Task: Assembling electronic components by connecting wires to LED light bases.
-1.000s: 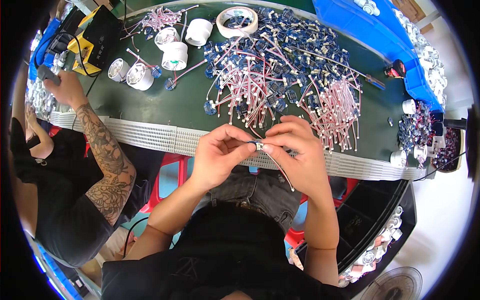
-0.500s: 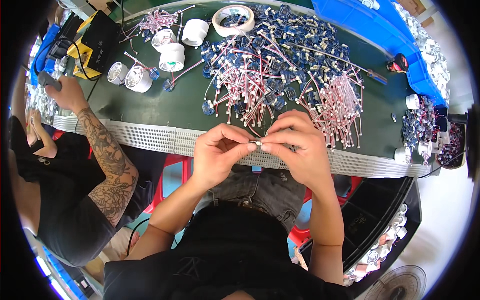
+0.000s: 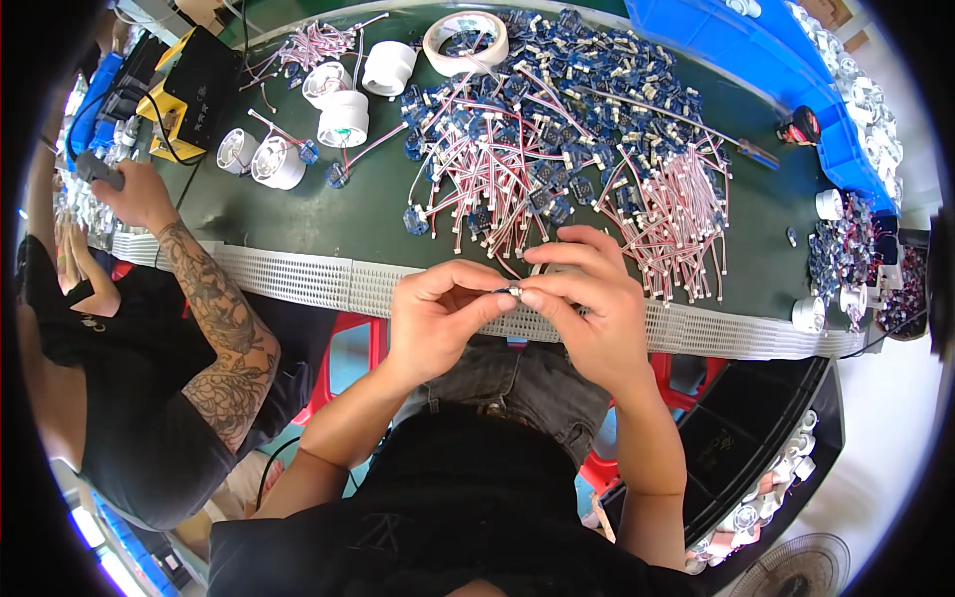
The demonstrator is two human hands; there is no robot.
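Observation:
Just over the table's front edge, my left hand (image 3: 438, 313) and my right hand (image 3: 592, 313) meet, thumbs and index fingers pinched tip to tip. Between them is a small dark circuit board with a white connector (image 3: 515, 292), mostly covered by the fingertips. The left fingers grip the dark board side, and the right fingers pinch the white connector end. Beyond my hands lies a pile of red-and-white wire leads (image 3: 492, 189) with white plugs, beside a heap of small blue circuit boards (image 3: 617, 75). A second bundle of leads (image 3: 676, 214) lies to the right.
White round housings (image 3: 343, 117) and a roll of tape (image 3: 465, 62) stand at the back left. A long screwdriver (image 3: 756, 152) lies across the boards. Blue bins (image 3: 846, 139) line the right. At left, a co-worker's tattooed arm (image 3: 204, 289) reaches in, holding a grey tool (image 3: 97, 171).
Both hands stay together, with small shifts of the fingers around the part. My right fingers have spread slightly upward. The view has moved a little.

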